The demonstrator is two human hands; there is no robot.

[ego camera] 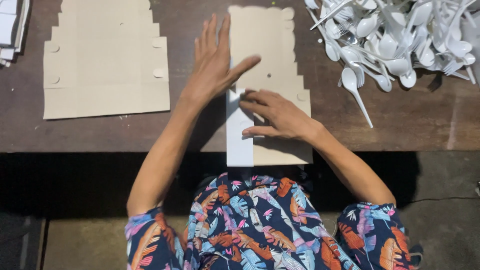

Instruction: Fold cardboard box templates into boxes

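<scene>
A flat tan cardboard box blank [267,45] lies on the brown wooden table [410,120] in front of me, its near end over the table edge. Its left flap [239,140] is folded over and shows a white face. My left hand [215,60] rests flat and open, fingers spread, on the blank's left edge, thumb pointing right. My right hand [275,112] presses fingertips down on the white flap along the fold, fingers curled.
A stack of flat tan cardboard blanks [105,60] lies at the left. A heap of white plastic spoons and forks [400,35] fills the top right. White sheets [12,30] sit at the far left corner. Dark floor lies below the table edge.
</scene>
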